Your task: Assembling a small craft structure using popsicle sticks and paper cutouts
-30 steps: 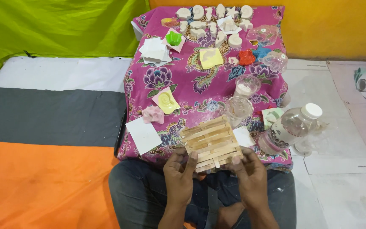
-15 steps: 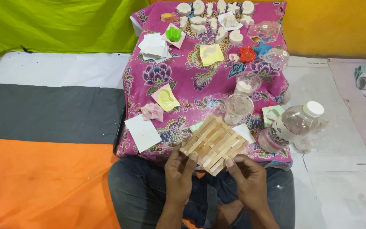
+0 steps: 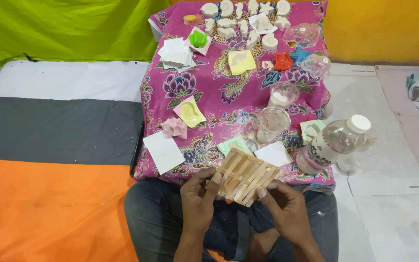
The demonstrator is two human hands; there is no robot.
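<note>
A seated person in dark jeans holds a small wooden stick tray [image 3: 245, 175], built from flat pale sticks, tilted above the lap at the near edge of a low worktop draped in a pink floral cloth [image 3: 219, 97]. The left hand [image 3: 199, 200] is clamped on the tray's left corner, thumb on top; the right hand [image 3: 283, 208] grips its lower right edge, fingers curled under.

Just beyond the tray, a white paper square [image 3: 273, 154] and a pale green mould [image 3: 234, 144] lie on the cloth. A clear plastic cup [image 3: 272, 124] stands behind them, with a second cup of white powder [image 3: 283, 94] farther back. A clear plastic bottle [image 3: 334, 143] with a white cap lies on its side at the right edge of the cloth.

To the left sit another white square [image 3: 163, 152], a pink mould [image 3: 174, 128] and a yellow mould [image 3: 189, 111]. White plaster shell casts [image 3: 241, 14] crowd the far end of the worktop, beside a green mould [image 3: 198, 38] and a stack of white squares [image 3: 175, 52]. The floor mat shows grey [image 3: 59, 131] and orange [image 3: 49, 208] bands.
</note>
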